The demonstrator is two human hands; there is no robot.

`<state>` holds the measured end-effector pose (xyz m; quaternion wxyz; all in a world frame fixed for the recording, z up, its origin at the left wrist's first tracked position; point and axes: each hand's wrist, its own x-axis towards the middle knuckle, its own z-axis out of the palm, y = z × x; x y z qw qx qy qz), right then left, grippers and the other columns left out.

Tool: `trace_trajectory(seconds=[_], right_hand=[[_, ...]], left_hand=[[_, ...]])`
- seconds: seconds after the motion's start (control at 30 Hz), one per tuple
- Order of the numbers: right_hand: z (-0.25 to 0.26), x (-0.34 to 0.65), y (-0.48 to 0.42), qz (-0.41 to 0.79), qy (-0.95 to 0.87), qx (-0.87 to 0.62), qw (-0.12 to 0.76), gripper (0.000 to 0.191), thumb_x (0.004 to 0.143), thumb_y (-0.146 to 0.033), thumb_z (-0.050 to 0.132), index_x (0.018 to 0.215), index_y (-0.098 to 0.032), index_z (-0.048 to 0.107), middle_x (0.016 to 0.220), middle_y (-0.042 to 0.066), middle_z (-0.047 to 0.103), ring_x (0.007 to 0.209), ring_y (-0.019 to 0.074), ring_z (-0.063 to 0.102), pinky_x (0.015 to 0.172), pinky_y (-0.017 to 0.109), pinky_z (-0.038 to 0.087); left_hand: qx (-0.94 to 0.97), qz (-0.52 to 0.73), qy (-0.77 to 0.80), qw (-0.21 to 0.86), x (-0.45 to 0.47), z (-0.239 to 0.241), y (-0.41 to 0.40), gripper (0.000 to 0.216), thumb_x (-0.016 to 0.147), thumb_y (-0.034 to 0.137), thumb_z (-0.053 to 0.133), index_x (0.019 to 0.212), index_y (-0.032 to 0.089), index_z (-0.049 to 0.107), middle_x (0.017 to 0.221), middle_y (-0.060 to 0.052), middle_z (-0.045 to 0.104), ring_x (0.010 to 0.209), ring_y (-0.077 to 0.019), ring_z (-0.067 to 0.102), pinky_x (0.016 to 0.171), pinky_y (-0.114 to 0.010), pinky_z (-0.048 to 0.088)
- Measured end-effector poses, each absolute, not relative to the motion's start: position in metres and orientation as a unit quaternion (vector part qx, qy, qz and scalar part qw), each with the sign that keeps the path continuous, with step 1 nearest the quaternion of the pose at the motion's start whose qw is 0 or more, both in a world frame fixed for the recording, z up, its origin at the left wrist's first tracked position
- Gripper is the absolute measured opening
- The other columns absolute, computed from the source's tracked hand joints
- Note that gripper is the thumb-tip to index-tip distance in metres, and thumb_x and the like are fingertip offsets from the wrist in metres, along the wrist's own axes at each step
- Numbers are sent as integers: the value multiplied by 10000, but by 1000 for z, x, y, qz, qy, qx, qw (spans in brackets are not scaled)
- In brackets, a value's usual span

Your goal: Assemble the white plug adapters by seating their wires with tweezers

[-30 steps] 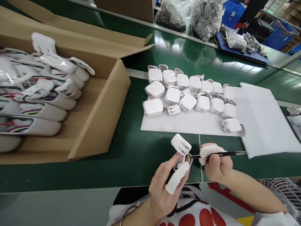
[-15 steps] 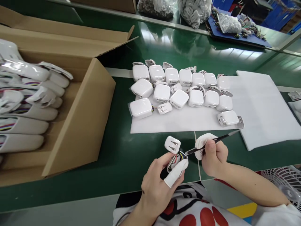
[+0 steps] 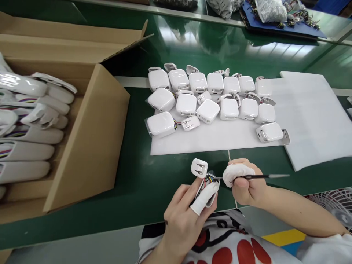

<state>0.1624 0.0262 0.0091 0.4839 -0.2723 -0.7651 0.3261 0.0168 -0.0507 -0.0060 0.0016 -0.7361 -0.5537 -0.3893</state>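
My left hand (image 3: 187, 211), with a white finger cot on the thumb, grips a white charger housing (image 3: 205, 189) whose pronged cap (image 3: 199, 168) hangs open on coloured wires. My right hand (image 3: 246, 185), a cot on its forefinger, pinches black tweezers (image 3: 258, 176); their tip sits at the wires between cap and housing. Both hands hover over the green belt (image 3: 154, 176) near its front edge.
Several white chargers (image 3: 209, 97) lie in rows on a white foam sheet (image 3: 302, 113) beyond my hands. An open cardboard box (image 3: 90, 135) at left holds several white housings with coloured wires. Bags of parts and a blue tray (image 3: 277, 25) sit across the belt.
The view has tilted down and shifted, so everything sits higher and further left. The tweezers have swung level and their tip stays at the wires. My left hand keeps its grip.
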Motion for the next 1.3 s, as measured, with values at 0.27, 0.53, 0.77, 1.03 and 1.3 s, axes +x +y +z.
trace_trajectory(seconds=[0.27,0.53,0.77,1.03,1.3], right_hand=[[2,159,24,222,-813,-227,487,294,969,-272,327,736,-194,489,480,-16,487,380,117,368,396,264,296],[23,159,24,211,-832,-287,426,293,962,-212,299,736,-200,485,489,-24,499,376,99,389,414,243,328],[20,166,25,246,-809,-248,472,278,950,-252,319,723,-208,472,473,-17,465,375,123,389,402,268,326],[-6,154,23,219,-778,-203,553,315,948,-272,355,638,-223,383,430,-52,317,368,115,281,383,270,249],[-15,147,22,203,-764,-232,566,276,941,-226,338,690,-199,450,482,-25,444,393,108,341,406,244,326]], left_hand=[[-735,-381,-560,-24,17,-3,-49,184,736,110,668,903,163,608,829,-70,693,604,-115,482,576,-220,465],[-730,-377,-570,-4,19,-2,-49,174,721,124,680,878,175,625,816,-54,694,590,-111,485,605,-218,467],[-727,-381,-572,0,20,-6,-53,215,726,120,681,925,177,627,845,-56,698,594,-110,496,600,-219,462],[-735,-388,-556,1,17,-6,-51,186,742,113,671,918,160,636,863,-75,702,611,-125,505,603,-232,455],[-737,-396,-547,15,16,-10,-52,129,738,129,683,861,155,651,842,-72,700,600,-125,503,608,-238,455]])
